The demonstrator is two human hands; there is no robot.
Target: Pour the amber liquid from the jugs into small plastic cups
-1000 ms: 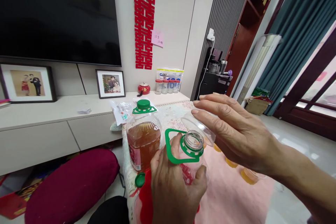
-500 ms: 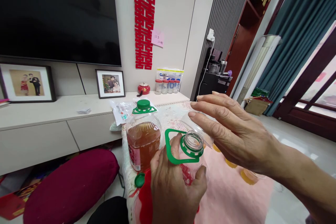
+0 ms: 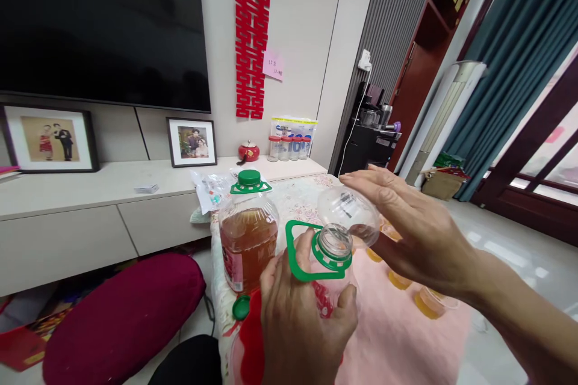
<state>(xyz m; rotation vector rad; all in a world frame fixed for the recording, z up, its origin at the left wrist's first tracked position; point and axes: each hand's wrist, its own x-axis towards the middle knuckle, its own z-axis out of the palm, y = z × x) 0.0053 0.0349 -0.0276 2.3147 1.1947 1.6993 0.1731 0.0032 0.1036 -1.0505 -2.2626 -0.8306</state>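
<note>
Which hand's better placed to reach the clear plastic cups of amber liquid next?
Right, probably: the right hand is nearer the cups, though it holds a tilted clear round plastic container. The left hand grips a clear plastic bottle with a green handle.

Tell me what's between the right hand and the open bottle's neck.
The head view shows a clear cup between the right hand and bottle neck.
</note>
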